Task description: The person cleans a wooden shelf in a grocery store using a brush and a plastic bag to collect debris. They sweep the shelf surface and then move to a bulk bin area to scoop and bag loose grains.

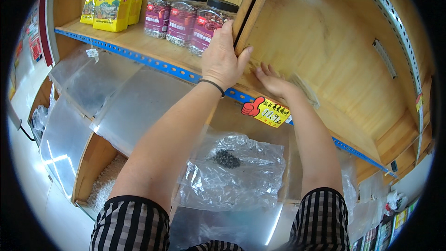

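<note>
My left hand [223, 59] rests against the front of the rightmost plastic jar [209, 28], beside the upright wooden divider [256, 10]; its fingertips are partly hidden, so a grip cannot be made out. Two more jars [157, 14] with black lids and purple labels stand in a row to its left. Right of the divider, my right hand [273, 80] reaches over the wooden shelf with its fingers apart, holding nothing visible. Below the hands, a clear plastic bag [244, 177] with a small heap of dark, loose bits [227, 159] lies on the bin cover.
Yellow packages [113, 3] stand at the shelf's left. A blue perforated edge strip [139, 57] runs along the shelf front, with a yellow price sign [271, 113] on it. Transparent bin lids [139, 101] lie beneath; white grains [106, 181] fill a wooden bin at lower left.
</note>
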